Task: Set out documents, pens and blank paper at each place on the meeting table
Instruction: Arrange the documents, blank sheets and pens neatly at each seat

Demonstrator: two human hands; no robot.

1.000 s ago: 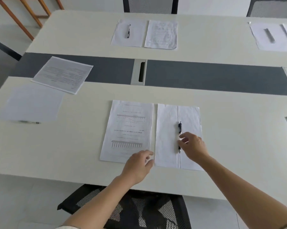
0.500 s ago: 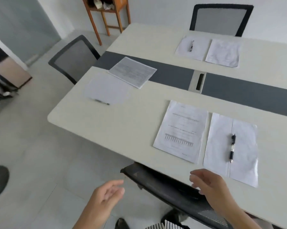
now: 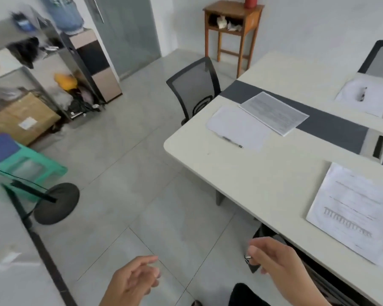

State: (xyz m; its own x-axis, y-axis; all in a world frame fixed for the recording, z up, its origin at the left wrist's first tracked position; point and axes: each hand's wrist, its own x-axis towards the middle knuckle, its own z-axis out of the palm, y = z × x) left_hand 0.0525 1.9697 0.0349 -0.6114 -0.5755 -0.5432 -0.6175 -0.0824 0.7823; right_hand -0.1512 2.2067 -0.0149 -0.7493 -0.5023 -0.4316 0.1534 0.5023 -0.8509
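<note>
The white meeting table (image 3: 263,173) fills the right of the head view. A printed document (image 3: 351,213) lies at the near place. At the table's end lie a blank sheet (image 3: 236,127) with a pen (image 3: 231,141) on its near edge and a printed document (image 3: 274,112) across the dark centre strip. On the far side, another pen (image 3: 362,93) rests on a blank sheet (image 3: 376,102). My left hand (image 3: 133,281) and right hand (image 3: 274,261) hover over the floor, off the table's near edge, fingers loosely curled and holding nothing.
A black mesh chair (image 3: 195,89) stands at the table's end, another chair (image 3: 380,60) at the far side. A wooden stand (image 3: 232,25) is by the wall. Left are a cluttered shelf (image 3: 31,85), a green stool (image 3: 29,171) and a round black base (image 3: 55,202).
My view has swung left toward the table's end. Both hands have left the near sheet and pen and pulled back off the table, holding nothing.
</note>
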